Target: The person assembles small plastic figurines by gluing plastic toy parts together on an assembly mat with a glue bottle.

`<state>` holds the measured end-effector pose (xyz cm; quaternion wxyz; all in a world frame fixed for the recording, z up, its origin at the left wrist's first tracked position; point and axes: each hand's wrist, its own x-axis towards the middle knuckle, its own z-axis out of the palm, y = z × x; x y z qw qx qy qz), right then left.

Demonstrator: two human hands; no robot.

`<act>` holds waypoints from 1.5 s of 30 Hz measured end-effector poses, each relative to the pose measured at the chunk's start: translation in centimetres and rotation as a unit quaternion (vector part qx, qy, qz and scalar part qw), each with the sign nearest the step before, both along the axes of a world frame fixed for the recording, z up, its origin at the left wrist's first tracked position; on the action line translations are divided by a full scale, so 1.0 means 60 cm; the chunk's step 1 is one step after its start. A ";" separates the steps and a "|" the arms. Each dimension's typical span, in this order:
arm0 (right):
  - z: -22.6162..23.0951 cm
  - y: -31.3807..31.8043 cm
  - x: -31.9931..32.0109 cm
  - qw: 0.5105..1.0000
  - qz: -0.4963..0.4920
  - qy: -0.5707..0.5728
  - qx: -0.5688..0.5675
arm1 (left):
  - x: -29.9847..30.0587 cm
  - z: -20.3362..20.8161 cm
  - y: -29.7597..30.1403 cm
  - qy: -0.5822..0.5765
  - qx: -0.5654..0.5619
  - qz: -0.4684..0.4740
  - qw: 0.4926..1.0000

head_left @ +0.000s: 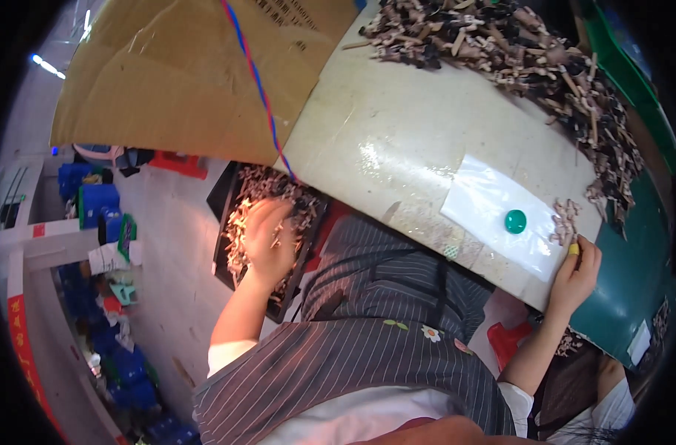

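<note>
My left hand (267,233) is over a dark tray (221,245) heaped with small brown and pinkish plastic pieces (301,204). Its fingers look loosely spread, with a few pieces showing at their edge. At the table's right side my right hand (577,276) has thumb and fingers pinched together, a yellow band on one finger. The fingertips touch a little cluster of pinkish plastic pieces (565,216); what lies between them is too small to make out. Left of that cluster, a round green cap-like piece (515,221) rests on a white sheet (471,194).
A large heap of brown, black and pinkish pieces (493,52) covers the table's far right. Cardboard (197,81) stands at the far left, crossed by a twisted red-and-blue cord (258,78). A dark green surface (620,282) adjoins the right edge, with another person's arm (611,374) below.
</note>
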<state>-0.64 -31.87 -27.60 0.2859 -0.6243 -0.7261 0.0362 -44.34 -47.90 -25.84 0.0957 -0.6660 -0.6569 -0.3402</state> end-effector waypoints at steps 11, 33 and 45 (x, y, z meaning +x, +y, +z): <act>0.008 -0.065 -0.008 0.955 -0.060 0.289 -0.008 | 0.053 -0.008 0.526 -0.208 -0.110 -0.028 0.972; 0.040 -0.097 -0.088 0.920 0.053 0.384 -0.063 | 0.142 0.069 0.574 0.034 -0.207 -0.005 0.978; 0.045 -0.018 -0.113 0.968 0.107 0.188 -0.131 | 0.158 0.097 0.355 -0.644 -0.197 -0.194 0.713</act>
